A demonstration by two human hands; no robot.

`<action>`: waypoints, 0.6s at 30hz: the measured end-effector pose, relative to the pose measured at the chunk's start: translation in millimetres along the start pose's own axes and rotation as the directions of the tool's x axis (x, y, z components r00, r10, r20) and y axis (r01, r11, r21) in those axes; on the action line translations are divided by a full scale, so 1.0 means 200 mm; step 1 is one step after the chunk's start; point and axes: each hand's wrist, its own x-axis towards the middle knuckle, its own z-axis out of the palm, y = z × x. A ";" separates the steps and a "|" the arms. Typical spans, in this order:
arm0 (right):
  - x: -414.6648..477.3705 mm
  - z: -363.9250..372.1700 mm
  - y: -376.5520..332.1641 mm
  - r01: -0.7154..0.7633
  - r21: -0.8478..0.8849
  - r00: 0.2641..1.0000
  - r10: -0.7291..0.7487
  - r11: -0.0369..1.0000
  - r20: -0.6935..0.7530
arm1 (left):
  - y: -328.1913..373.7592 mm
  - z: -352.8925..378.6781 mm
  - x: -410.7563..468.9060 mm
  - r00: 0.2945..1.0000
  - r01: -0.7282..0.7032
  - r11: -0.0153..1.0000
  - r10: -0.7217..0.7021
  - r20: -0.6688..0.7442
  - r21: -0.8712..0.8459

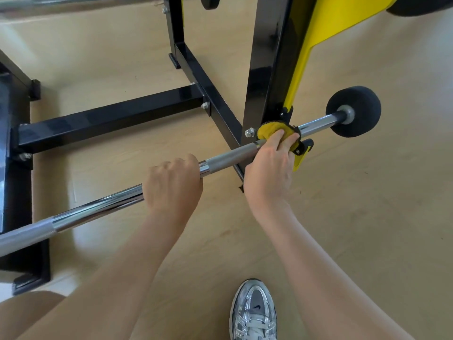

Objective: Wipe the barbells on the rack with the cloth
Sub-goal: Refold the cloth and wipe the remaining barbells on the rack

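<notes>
A chrome barbell (98, 207) runs from the lower left up to a small black weight plate (360, 111) at the right, lying low on the black and yellow rack (264, 69). My left hand (171, 185) grips the bar near its middle, fingers curled over it. My right hand (272, 168) holds a yellow cloth (267, 130) wrapped round the bar, right beside the rack's upright and its yellow hook. The bar under the cloth is hidden.
The rack's black base beams (110, 119) cross the light wooden floor (367, 217) behind the bar. A second bar (49, 2) and black plates (209, 2) sit at the top edge. My silver sneaker (253, 312) stands at the bottom centre.
</notes>
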 end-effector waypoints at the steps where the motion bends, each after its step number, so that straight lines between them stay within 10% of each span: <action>1: -0.02 -0.01 0.00 -0.024 0.034 1.000 0.024 0.999 0.014 | 0.00 0.01 -0.02 1.000 0.002 1.000 -0.002 -0.029 0.004; 11: 0.09 -0.12 -0.03 0.027 -0.111 0.999 -0.024 0.993 0.030 | 0.00 0.04 0.00 0.998 0.018 1.000 -0.018 -0.062 -0.010; 18: 0.02 -0.08 -0.04 0.069 0.128 0.994 -0.079 0.989 0.078 | 0.01 0.04 -0.02 0.997 0.041 0.999 -0.042 -0.070 -0.020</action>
